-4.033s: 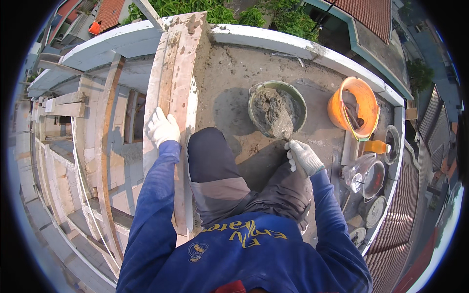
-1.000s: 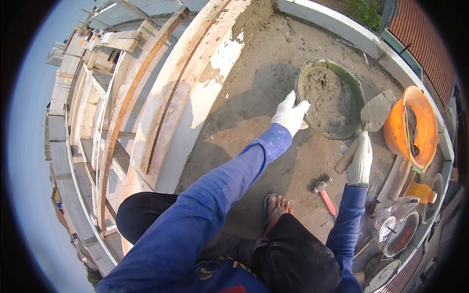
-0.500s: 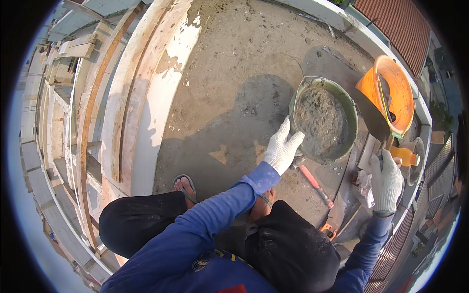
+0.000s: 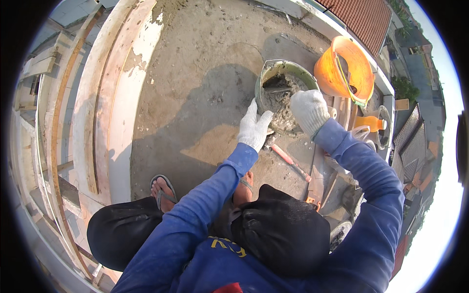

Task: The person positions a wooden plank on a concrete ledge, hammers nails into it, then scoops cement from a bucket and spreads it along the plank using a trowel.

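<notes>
A round green bucket (image 4: 293,67) of wet grey mortar (image 4: 282,103) stands on the rough cement floor in front of me. My left hand (image 4: 253,128), in a white knit glove, holds the bucket's near left side, fingers and thumb spread along the wall. Over the right part of the bucket, my gloved right hand (image 4: 310,111) is closed in a fist around a trowel's handle, which the glove hides. The trowel's metal blade (image 4: 278,90) is partly sunk in the mortar. A hammer (image 4: 288,158) with a red handle lies just below the bucket.
An orange bucket (image 4: 337,73) stands right of the green one, with an orange bottle (image 4: 370,123) nearby. A handsaw (image 4: 317,173) lies to the right of the hammer. Wooden planks (image 4: 93,102) run along the left edge. A low wall (image 4: 312,14) bounds the far right side.
My right hand has swung left with the trowel, from beside the orange bucket into the green bucket's mortar. The left hand stays at the green bucket. The view has shifted to the right.
</notes>
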### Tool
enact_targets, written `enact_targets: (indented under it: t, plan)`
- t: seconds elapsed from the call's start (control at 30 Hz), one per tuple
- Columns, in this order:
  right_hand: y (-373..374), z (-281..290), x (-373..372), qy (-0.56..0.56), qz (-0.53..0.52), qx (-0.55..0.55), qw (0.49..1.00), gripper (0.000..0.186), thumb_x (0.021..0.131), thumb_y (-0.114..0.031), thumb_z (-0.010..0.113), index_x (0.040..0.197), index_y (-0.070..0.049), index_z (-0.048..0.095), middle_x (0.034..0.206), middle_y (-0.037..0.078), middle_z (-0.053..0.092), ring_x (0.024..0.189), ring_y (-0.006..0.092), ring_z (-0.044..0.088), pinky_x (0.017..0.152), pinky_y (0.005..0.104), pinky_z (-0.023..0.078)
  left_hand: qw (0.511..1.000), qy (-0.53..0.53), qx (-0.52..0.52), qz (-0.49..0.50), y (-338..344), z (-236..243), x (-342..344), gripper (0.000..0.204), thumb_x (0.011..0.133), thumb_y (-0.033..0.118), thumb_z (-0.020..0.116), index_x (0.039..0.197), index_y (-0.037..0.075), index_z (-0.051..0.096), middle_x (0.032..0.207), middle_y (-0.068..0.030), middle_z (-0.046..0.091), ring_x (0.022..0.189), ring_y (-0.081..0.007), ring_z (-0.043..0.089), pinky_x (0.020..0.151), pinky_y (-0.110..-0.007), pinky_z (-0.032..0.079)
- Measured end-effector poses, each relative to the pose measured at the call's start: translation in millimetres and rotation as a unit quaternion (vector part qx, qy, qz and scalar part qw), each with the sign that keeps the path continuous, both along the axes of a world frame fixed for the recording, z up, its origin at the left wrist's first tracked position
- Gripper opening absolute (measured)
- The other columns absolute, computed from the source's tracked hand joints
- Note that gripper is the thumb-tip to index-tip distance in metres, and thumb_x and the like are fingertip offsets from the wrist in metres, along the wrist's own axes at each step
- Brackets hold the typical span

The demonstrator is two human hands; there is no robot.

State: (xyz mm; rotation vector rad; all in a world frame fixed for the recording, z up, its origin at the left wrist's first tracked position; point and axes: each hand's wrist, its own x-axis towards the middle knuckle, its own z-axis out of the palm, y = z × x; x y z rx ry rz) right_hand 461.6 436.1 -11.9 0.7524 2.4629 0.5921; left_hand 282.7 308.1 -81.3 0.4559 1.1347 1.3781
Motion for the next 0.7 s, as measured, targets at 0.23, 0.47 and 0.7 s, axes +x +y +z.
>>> enact_targets:
  t: [0.23, 0.47, 0.7]
  plan:
    - [-63, 121, 22, 0.097, -0.187, -0.04, 0.977, 0.015, 0.094, -0.019, 0.072, 0.101, -0.006, 0.072, 0.085, 0.016, 0.076, 0.082, 0.0348, 0.08, 0.07, 0.0496, 0.06, 0.989, -0.124, -0.075, 0.012, -16, 22, -3, 0.061, 0.111, 0.01, 0.069, 0.167, 0.004, 0.047, 0.143, -0.0121, 0.068, 0.11, -0.0176, 0.071, 0.086, -0.032, 0.065]
    - [-13, 48, 45, 0.175, -0.276, -0.347, 0.879, 0.043, 0.112, -0.038, 0.055, 0.103, 0.002, 0.07, 0.097, 0.027, 0.075, 0.093, 0.0436, 0.075, 0.085, 0.0502, 0.06, 0.98, -0.182, -0.079, -0.025, -30, 16, 5, 0.054, 0.113, 0.013, 0.067, 0.164, 0.007, 0.053, 0.142, -0.0065, 0.07, 0.117, -0.016, 0.072, 0.087, -0.03, 0.066]
    - [-42, 82, 22, 0.253, -0.505, -0.486, 0.667, 0.054, 0.115, -0.049, 0.053, 0.114, 0.0, 0.076, 0.084, 0.01, 0.066, 0.085, 0.0187, 0.063, 0.084, 0.0382, 0.053, 0.992, -0.078, -0.089, -0.053, -24, 31, -13, 0.051, 0.107, 0.014, 0.077, 0.155, 0.004, 0.063, 0.125, -0.0045, 0.077, 0.1, -0.0093, 0.071, 0.077, -0.029, 0.061]
